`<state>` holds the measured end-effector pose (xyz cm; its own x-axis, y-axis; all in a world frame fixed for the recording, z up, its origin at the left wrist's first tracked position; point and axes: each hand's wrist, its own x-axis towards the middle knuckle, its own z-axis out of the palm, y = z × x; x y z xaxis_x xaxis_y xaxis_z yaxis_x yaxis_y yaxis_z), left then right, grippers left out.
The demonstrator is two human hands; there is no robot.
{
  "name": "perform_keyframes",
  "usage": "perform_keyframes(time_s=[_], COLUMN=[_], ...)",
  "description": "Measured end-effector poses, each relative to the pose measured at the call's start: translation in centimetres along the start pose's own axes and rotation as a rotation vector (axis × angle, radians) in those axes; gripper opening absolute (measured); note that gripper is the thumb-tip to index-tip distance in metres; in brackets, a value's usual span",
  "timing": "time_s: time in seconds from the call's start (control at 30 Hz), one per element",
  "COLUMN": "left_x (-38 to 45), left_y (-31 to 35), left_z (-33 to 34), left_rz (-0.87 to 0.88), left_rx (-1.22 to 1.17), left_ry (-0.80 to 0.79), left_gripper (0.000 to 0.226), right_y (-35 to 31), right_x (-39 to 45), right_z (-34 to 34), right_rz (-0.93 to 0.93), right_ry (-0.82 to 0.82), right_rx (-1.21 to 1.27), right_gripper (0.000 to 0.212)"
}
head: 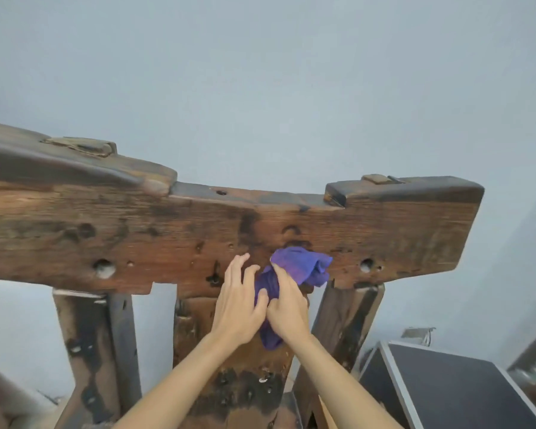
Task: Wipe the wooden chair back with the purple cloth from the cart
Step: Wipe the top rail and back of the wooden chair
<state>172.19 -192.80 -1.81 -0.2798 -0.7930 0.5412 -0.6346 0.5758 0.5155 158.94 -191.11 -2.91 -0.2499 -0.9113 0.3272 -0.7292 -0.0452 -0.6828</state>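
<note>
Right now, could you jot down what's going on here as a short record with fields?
activity: wiping a chair back
cloth: purple cloth, bunched, against the wood
chair: wooden chair back, dark, worn, with knots and holes
right hand: grips the cloth
left hand: fingers spread, thumb touching the cloth
backdrop: pale blue wall
lower right: black box

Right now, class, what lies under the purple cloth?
The purple cloth lies against the wooden chair back, gripped by the right hand. The wood directly beneath it is covered.

Plain room: pale blue wall (260,72), rustic wooden chair (167,236) (weathered)
</note>
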Motion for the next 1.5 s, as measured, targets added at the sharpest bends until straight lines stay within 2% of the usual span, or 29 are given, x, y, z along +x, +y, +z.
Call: perform_keyframes(time_s=[0.1, 0.17, 0.27, 0.33, 0.4, 0.47, 0.5, 0.6, 0.67, 0.8, 0.93, 1.13, 1.23, 1.43, 1.5], left_x=[-3.0, -5.2, -9.4, -11.7, -13.6, -15.2, -16.1, -18.2, -19.2, -20.4, -21.2, -21.4, -20.7, -18.7, -18.1], left_y=[0.5, 1.5, 3.4, 5.2, 7.2, 8.9, 9.7, 12.3, 14.0, 17.1, 19.6, 19.2, 18.4, 17.5, 17.7], left_z=[0.9, 1.4, 1.6, 1.5, 1.5, 1.8, 2.2, 3.1, 3.6, 3.9, 3.8, 3.8, 3.8, 3.9, 4.1], left_rz=[-0.164, -0.270, -0.464, -0.579, -0.762, -0.910, -0.924, -0.846, -0.793, -0.602, -0.462, -0.546, -0.557, -0.512, -0.493], left_rx=[-0.092, -0.050, -0.096, -0.308, -0.655, -0.966, -1.069, -1.176, -1.177, -1.030, -0.996, -0.937, -0.859, -0.739, -0.691], left_ry=[-0.227, -0.452, -0.542, -0.635, -0.742, -0.762, -0.739, -0.676, -0.664, -0.655, -0.653, -0.542, -0.544, -0.535, -0.522], left_gripper=[0.032, 0.039, 0.061, 0.068, 0.060, 0.049, 0.046, 0.037, 0.032, 0.014, 0.011, 0.018, 0.022, 0.032, 0.037], right_y=[0.3, 0.4, 1.4, 1.9, 2.1, 2.4, 2.6, 3.8, 5.0, 7.6, 9.8, 13.3, 15.0, 18.3, 19.0], right_x=[-1.8, -3.7, -7.7, -11.0, -14.3, -17.3, -18.8, -22.6, -25.1, -29.1, -31.7, -34.6, -35.9, -37.0, -37.3], right_z=[-2.0, -3.5, -5.9, -7.5, -8.8, -10.0, -10.6, -12.4, -13.9, -17.3, -19.2, -20.2, -20.3, -20.2, -20.1], right_rz=[0.088, 0.150, 0.261, 0.347, 0.391, 0.411, 0.416, 0.424, 0.409, 0.435, 0.554, 0.765, 0.847, 1.017, 1.095], right_ry=[-0.242, -0.240, -0.175, -0.165, -0.166, -0.146, -0.128, -0.050, -0.024, 0.058, 0.131, 0.197, 0.215, 0.134, 0.068], right_rx=[0.181, 0.315, 0.523, 0.663, 0.744, 0.803, 0.836, 0.873, 0.800, 0.686, 0.652, 0.646, 0.671, 0.819, 0.873], right_gripper=[0.083, 0.079, 0.073, 0.075, 0.080, 0.081, 0.078, 0.062, 0.057, 0.051, 0.040, 0.039, 0.030, 0.029, 0.020])
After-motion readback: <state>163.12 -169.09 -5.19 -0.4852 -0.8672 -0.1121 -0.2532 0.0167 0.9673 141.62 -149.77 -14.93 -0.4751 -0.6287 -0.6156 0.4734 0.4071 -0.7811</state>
